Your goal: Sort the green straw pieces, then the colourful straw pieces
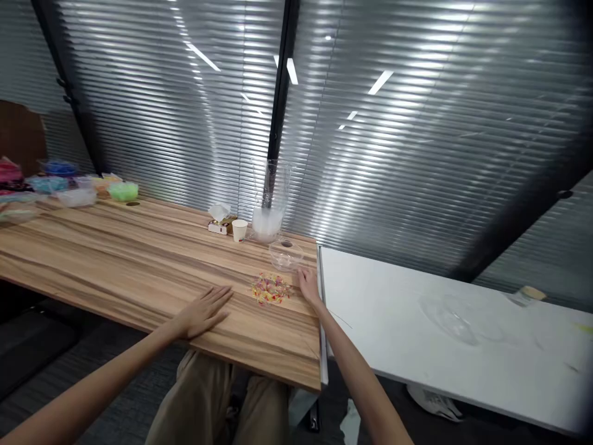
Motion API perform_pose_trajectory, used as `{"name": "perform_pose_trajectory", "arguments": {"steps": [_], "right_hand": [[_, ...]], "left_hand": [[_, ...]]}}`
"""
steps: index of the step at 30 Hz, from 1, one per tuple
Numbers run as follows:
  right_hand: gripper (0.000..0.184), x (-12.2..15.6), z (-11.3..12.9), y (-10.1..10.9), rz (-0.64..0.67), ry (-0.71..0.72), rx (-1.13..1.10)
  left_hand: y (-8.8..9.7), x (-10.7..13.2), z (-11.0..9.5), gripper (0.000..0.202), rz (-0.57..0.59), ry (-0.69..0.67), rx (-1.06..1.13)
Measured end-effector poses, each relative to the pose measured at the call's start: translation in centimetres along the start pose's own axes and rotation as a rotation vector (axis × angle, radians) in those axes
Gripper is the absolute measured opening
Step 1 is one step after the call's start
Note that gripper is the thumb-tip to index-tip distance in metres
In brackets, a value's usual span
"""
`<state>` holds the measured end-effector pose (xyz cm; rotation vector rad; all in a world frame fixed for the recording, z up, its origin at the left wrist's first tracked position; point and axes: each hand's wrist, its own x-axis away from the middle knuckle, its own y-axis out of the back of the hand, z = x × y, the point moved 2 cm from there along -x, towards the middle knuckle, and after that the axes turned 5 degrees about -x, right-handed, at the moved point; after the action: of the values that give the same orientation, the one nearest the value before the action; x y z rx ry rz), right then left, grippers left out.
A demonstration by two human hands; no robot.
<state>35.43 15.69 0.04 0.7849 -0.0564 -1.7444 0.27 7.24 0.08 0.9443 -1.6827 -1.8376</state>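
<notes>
My left hand (207,313) lies flat on the wooden table (152,266), palm down near the front edge, fingers stretched out and holding nothing. My right hand (308,284) rests near the table's right edge, open, with its fingers slightly bent. Its fingertips are close to the near side of a clear plastic bowl (286,256); whether they touch it I cannot tell. Between my hands, nearer the right one, is a loose pile of small red, yellow and pink pieces (270,288), too small to name.
Behind the bowl stand a tall clear container (269,216) with whitish contents, a paper cup (239,230) and a tissue box (221,224). Several coloured plastic tubs, including a green tub (123,191), sit far left. A white table (393,296) adjoins on the right, with clear plastic pieces (451,318).
</notes>
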Motion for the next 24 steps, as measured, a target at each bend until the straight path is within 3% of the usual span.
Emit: {"name": "perform_pose_trajectory", "arguments": {"steps": [11,19,24], "right_hand": [[0.044,0.5,0.1,-0.3,0.163,0.072,0.011],[0.053,1.7,0.8,-0.7,0.256,0.094,0.027],[0.066,3.4,0.5,0.1,0.410,0.071,0.201]], "left_hand": [[-0.4,-0.1,0.1,0.058,0.025,0.037,0.014],[-1.7,-5.4,1.3,0.061,0.053,0.042,-0.059],[-2.6,-6.8,2.0,0.058,0.059,0.050,-0.027]]}}
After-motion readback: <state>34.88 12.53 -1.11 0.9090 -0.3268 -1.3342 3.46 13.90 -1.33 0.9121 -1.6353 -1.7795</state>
